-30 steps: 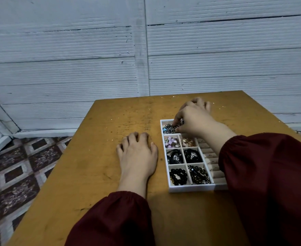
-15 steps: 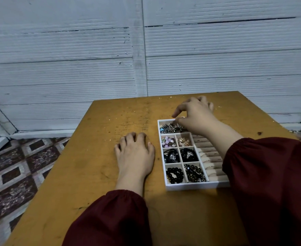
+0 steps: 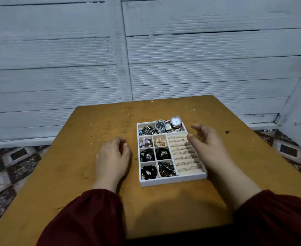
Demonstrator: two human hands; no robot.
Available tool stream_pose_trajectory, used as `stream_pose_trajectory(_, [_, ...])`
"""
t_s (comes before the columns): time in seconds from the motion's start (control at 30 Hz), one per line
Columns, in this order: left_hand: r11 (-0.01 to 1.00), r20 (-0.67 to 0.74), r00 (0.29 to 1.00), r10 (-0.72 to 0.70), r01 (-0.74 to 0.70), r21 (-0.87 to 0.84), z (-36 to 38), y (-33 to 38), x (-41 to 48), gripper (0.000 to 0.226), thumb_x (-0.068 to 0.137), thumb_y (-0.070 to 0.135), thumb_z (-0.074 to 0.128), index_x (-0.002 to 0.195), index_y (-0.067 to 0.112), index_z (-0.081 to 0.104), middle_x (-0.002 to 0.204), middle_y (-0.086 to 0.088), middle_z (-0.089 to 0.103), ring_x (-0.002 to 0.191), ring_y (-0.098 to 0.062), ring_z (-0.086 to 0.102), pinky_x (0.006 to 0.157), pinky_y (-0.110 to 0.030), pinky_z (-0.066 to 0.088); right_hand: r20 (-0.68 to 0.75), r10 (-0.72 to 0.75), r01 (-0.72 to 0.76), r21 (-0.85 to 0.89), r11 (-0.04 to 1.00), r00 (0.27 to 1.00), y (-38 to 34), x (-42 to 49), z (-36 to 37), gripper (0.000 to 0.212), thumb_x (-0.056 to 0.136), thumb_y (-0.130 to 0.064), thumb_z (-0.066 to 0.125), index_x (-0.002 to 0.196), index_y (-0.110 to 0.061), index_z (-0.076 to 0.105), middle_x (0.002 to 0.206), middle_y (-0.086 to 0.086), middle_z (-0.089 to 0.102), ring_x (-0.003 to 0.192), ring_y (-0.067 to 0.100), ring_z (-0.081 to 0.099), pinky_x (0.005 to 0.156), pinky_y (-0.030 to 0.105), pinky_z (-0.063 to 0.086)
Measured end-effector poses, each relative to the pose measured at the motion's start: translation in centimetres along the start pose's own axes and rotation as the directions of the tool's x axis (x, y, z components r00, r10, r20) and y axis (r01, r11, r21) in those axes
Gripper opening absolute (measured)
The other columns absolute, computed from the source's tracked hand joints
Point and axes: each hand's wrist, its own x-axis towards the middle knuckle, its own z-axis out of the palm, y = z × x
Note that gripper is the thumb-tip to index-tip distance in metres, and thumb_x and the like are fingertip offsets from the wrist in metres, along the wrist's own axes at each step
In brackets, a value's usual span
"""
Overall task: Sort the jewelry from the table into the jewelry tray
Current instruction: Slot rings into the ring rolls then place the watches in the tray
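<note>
Withdrawing, right hand (image 3: pixel 208 146) uncovers watches (image 3: pixel 160 125) in tray (image 3: pixel 172 181).

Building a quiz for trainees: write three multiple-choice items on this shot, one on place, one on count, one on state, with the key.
1. Where do the watches lie?
A. in the far compartment of the jewelry tray
B. outside the tray
C. in its near-left compartment

2. How many watches show?
A. one
B. two
C. four

3. What is the right hand doing?
A. gripping a watch
B. holding nothing, fingers loose
C. clenched in a tight fist

Key: 1 A, both sit at the tray's far end; 2 B, one dark-faced, one pale-faced; 3 B, nothing lies in its fingers.
</note>
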Motion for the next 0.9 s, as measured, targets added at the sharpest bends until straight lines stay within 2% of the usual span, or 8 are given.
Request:
stream_pose_trajectory(0.1, [0.978, -0.01, 0.999, -0.046, 0.043, -0.203, -0.1, 0.4, -0.1, 0.028, 0.094, 0.019, 0.052, 0.119, 0.01, 0.06, 0.116, -0.01, 0.064, 0.107, -0.024, 0.058, 0.095, -0.037, 0.046, 0.034, 0.086, -0.087, 0.028, 0.996, 0.996, 1.3, -1.0, -0.1, 0.044, 0.089, -0.035, 0.059, 0.132, -0.03, 0.048, 0.125, 0.001, 0.055, 0.109, 0.019, 0.058, 0.095, 0.047, 0.049])
stream_pose_trajectory(0.23, [0.919, 0.062, 0.994, -0.089, 0.105, -0.379, -0.2, 2.3, -1.9, 0.035, 0.096, 0.018, 0.052, 0.129, 0.008, 0.054, 0.126, -0.008, 0.059, 0.112, -0.016, 0.054, 0.095, -0.027, 0.04, 0.061, 0.128, -0.132, 0.06, 0.99, 0.99, 1.4, -2.3, 0.2, 0.078, 0.07, -0.067, 0.049, 0.139, -0.033, 0.039, 0.134, -0.003, 0.051, 0.122, 0.022, 0.052, 0.101, 0.049, 0.044])
stream_pose_trajectory(0.37, [0.88, 0.143, 0.986, -0.091, 0.147, -0.452, 0.0, 4.4, -4.5, 0.047, 0.098, 0.026, 0.048, 0.142, 0.012, 0.041, 0.142, -0.003, 0.047, 0.127, -0.014, 0.043, 0.102, -0.024, 0.031, 0.082, 0.102, -0.11, 0.098, 0.989, 0.991, 1.2, -2.6, 0.5, 0.063, 0.086, -0.053, 0.05, 0.143, -0.029, 0.037, 0.144, -0.004, 0.045, 0.129, 0.018, 0.046, 0.107, 0.047, 0.038])
stream_pose_trajectory(0.47, [0.853, 0.191, 0.974, -0.118, 0.198, -0.483, 0.0, 5.3, -5.5, 0.053, 0.098, 0.035, 0.044, 0.146, 0.016, 0.034, 0.15, 0.0, 0.037, 0.136, -0.015, 0.034, 0.113, -0.03, 0.025, 0.111, 0.089, -0.102, 0.114, 0.988, 0.99, 1.1, -2.9, 0.9, 0.055, 0.087, -0.052, 0.05, 0.138, -0.032, 0.042, 0.133, -0.002, 0.055, 0.121, 0.019, 0.053, 0.103, 0.047, 0.042])
stream_pose_trajectory(0.53, [0.842, 0.213, 0.968, -0.133, 0.224, -0.491, 0.1, 5.9, -6.0, 0.055, 0.098, 0.039, 0.041, 0.148, 0.018, 0.03, 0.152, 0.001, 0.033, 0.139, -0.016, 0.03, 0.116, -0.036, 0.022, 0.114, 0.1, -0.11, 0.086, 0.99, 0.989, 0.9, -3.1, 1.4, 0.062, 0.081, -0.057, 0.047, 0.137, -0.031, 0.042, 0.124, 0.002, 0.061, 0.115, 0.023, 0.057, 0.1, 0.047, 0.045])
stream_pose_trajectory(0.6, [0.841, 0.209, 0.967, -0.147, 0.233, -0.488, 0.3, 6.3, -6.2, 0.055, 0.099, 0.039, 0.039, 0.149, 0.019, 0.028, 0.154, 0.0, 0.029, 0.141, -0.016, 0.026, 0.117, -0.036, 0.02, 0.093, 0.092, -0.099, 0.074, 0.992, 0.991, 0.8, -3.0, 1.8, 0.061, 0.081, -0.055, 0.045, 0.135, -0.028, 0.043, 0.117, 0.003, 0.064, 0.11, 0.023, 0.059, 0.097, 0.046, 0.047])
stream_pose_trajectory(0.73, [0.857, 0.186, 0.971, -0.151, 0.222, -0.465, 0.7, 6.8, -5.9, 0.053, 0.101, 0.035, 0.036, 0.149, 0.015, 0.026, 0.155, -0.002, 0.026, 0.142, -0.016, 0.022, 0.113, -0.028, 0.016, 0.071, 0.094, -0.098, 0.069, 0.993, 0.993, 0.8, -2.6, 2.1, 0.072, 0.077, -0.063, 0.038, 0.137, -0.023, 0.042, 0.121, 0.004, 0.063, 0.113, 0.024, 0.059, 0.097, 0.048, 0.047])
stream_pose_trajectory(0.9, [0.866, 0.172, 0.975, -0.144, 0.208, -0.454, 1.3, 6.1, -3.9, 0.052, 0.101, 0.032, 0.037, 0.148, 0.01, 0.029, 0.153, -0.006, 0.031, 0.141, -0.019, 0.027, 0.115, -0.031, 0.02, 0.097, 0.07, -0.073, 0.026, 0.997, 0.993, 0.5, -1.6, 2.6, 0.077, 0.076, -0.065, 0.035, 0.137, -0.019, 0.041, 0.122, 0.006, 0.061, 0.114, 0.025, 0.057, 0.097, 0.049, 0.047])
